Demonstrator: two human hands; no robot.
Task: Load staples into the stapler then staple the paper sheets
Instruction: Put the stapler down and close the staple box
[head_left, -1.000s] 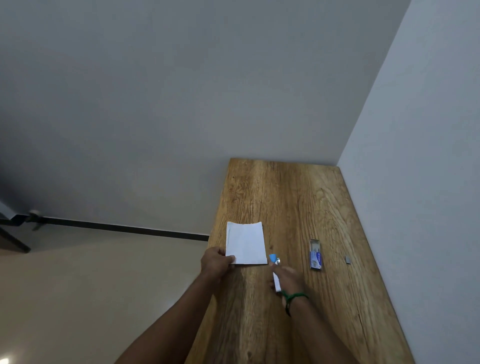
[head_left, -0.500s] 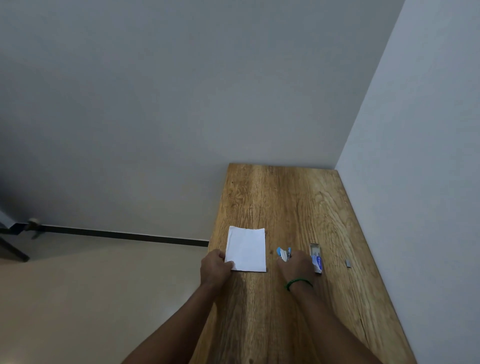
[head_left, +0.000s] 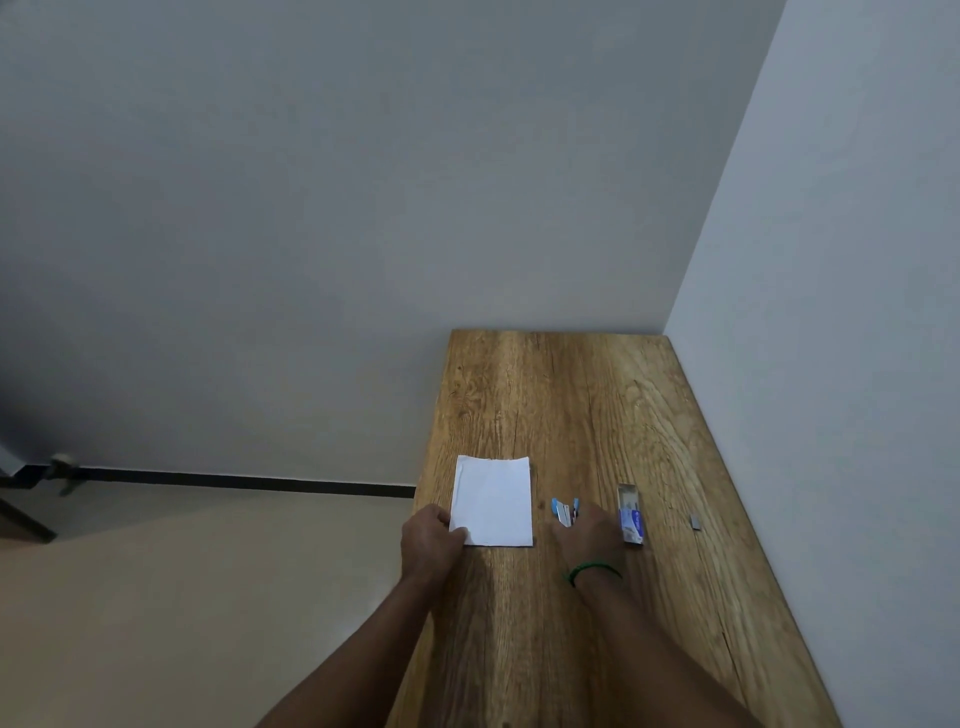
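White paper sheets (head_left: 493, 501) lie flat near the left edge of the wooden table (head_left: 571, 405). My left hand (head_left: 431, 540) grips their near-left corner, thumb on top. To the right of the paper lies a small blue stapler (head_left: 563, 510), its far end showing two blue parts slightly apart. My right hand (head_left: 589, 535) covers its near end, fingers closed on it. An open staple box (head_left: 630, 514) lies just right of that hand. A small grey staple strip (head_left: 696, 521) lies further right.
The table's right side meets a white wall (head_left: 831, 364), and its far end meets a grey wall. The table's left edge drops to a beige floor (head_left: 182, 597). A green band circles my right wrist.
My right hand has carried the stapler from beside the paper's near-right corner to the right, next to the staple box. My left hand stays on the paper's corner.
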